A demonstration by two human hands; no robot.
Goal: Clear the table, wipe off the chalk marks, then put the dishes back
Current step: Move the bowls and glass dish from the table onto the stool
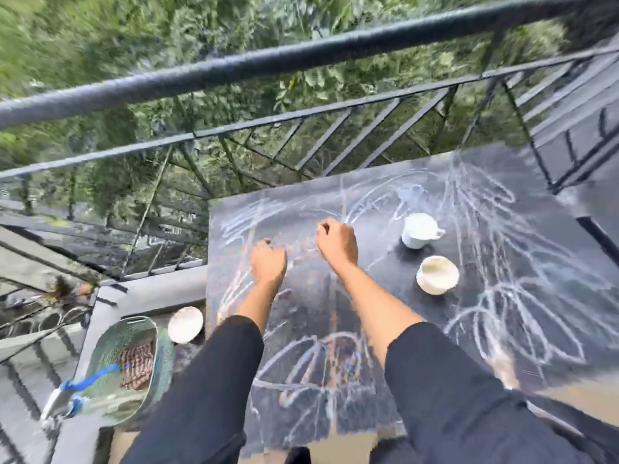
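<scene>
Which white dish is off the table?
The bowl on the ledge left of the table, by the basket. The cup and other bowl sit on the tabletop.

Two cups [421,229] on table [536,329]; basket [110,396] left, below.

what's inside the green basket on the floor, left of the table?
The green basket holds a striped brown cloth and a blue strap. Anything under the cloth is hidden, and motion blur obscures the rest.

Black metal balcony railing [268,58], dense green foliage [100,35] beyond, daylight
</scene>
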